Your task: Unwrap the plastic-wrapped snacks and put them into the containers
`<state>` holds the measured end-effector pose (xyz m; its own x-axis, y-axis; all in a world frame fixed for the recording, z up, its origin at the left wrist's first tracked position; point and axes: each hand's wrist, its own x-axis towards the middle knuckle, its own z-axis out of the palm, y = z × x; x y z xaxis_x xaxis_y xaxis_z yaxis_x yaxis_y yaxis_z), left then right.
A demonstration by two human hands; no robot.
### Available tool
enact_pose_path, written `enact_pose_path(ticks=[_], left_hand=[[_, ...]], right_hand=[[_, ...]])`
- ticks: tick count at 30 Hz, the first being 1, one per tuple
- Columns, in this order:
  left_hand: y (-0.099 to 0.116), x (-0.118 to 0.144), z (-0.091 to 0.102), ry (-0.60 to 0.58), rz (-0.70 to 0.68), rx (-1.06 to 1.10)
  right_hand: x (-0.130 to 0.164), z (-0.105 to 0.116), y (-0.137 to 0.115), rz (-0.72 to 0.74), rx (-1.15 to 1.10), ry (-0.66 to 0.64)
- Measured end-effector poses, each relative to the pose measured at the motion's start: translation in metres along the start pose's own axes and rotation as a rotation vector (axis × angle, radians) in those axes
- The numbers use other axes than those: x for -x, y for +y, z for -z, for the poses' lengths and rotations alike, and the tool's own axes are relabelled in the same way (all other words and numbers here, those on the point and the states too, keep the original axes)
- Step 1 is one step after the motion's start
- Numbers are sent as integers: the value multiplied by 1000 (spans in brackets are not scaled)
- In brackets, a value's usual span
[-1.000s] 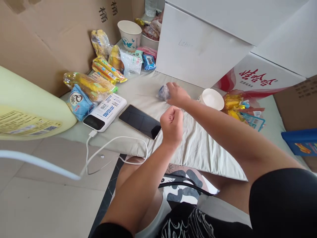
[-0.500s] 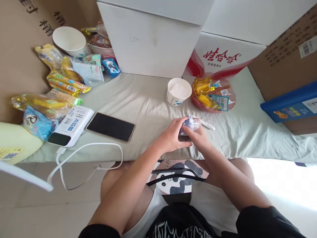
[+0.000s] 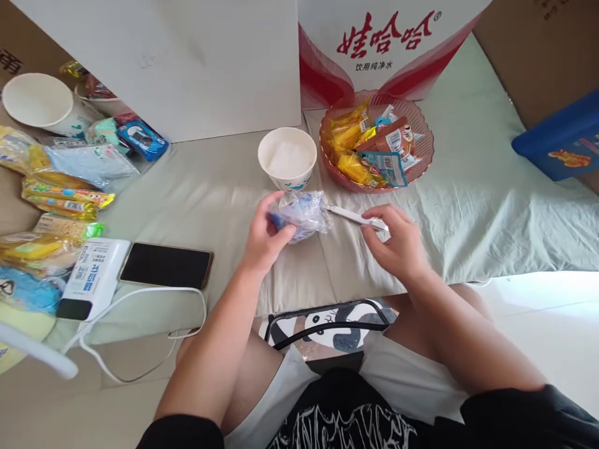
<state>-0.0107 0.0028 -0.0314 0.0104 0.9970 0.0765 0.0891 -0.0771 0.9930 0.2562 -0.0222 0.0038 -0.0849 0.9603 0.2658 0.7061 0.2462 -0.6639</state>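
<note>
Our left hand [image 3: 262,240] pinches a crinkly clear packet [image 3: 302,214] just above the sheet [image 3: 468,218], near its front edge, in front of the paper cup [image 3: 287,157]. Our right hand [image 3: 397,240] lies half open, fingers [image 3: 374,212] touching the white pen [image 3: 355,216], gripping nothing. The packet looks slippery; we judge a loose pinch could drop it, or a jerk could tip the cup.
</note>
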Motion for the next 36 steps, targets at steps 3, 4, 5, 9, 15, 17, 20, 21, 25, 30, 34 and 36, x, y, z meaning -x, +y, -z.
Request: enact_pose_path(ticks=[3, 4, 5, 9, 15, 17, 20, 21, 25, 30, 34, 36], left_hand=[[-4, 0, 7, 63, -58, -160], [-4, 0, 9, 90, -100, -243], [-3, 1, 11, 115, -148, -327], [3, 0, 16, 202, -269, -519], [8, 4, 20, 182, -242, -574], [9, 7, 21, 113, -253, -599], [10, 12, 19, 11, -264, -622], [10, 14, 18, -15, -262, -616], [2, 14, 17, -29, -226, -477], [-8, 2, 31, 163, -164, -190], [-6, 0, 36, 236, -62, -112], [-3, 4, 30, 192, -60, -158]], right_hand=[[-3, 1, 16, -2, 169, -40], [-3, -2, 20, -4, 217, -73], [-4, -5, 23, -9, 263, -99], [-8, -13, 24, -31, 351, -88], [-5, -3, -5, -100, 50, -91], [0, -3, -15, -63, -62, -152], [7, -12, -23, 11, -117, -217], [8, -17, -24, 23, -113, -231], [9, -31, -23, 38, -83, -277], [6, -27, -19, 50, -72, -290], [2, -15, -12, -18, -3, -167], [-1, -12, -7, -59, 66, -89]])
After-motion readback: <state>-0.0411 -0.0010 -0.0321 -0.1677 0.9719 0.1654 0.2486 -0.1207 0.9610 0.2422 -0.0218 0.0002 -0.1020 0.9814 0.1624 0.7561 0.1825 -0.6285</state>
